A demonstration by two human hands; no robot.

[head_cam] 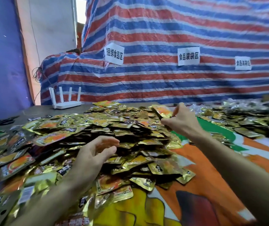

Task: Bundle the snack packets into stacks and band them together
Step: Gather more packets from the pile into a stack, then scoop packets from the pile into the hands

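Pinching one gold packet (pixel 162 111) at the far side of the pile (pixel 130 128), the right hand (pixel 181 123) seems to grip only its edge, so slick foil could slip free. The left hand (pixel 95 154) hovers relaxed and empty.

A big pile of shiny gold snack packets (pixel 122 128) fills the middle of the frame. Low in the middle, the left hand (pixel 94 155) hangs over it, fingers loosely bent, holding nothing. Further up and right, the right hand (pixel 181 121) pinches one packet (pixel 162 111). A white router (pixel 65 104) sits at the left.
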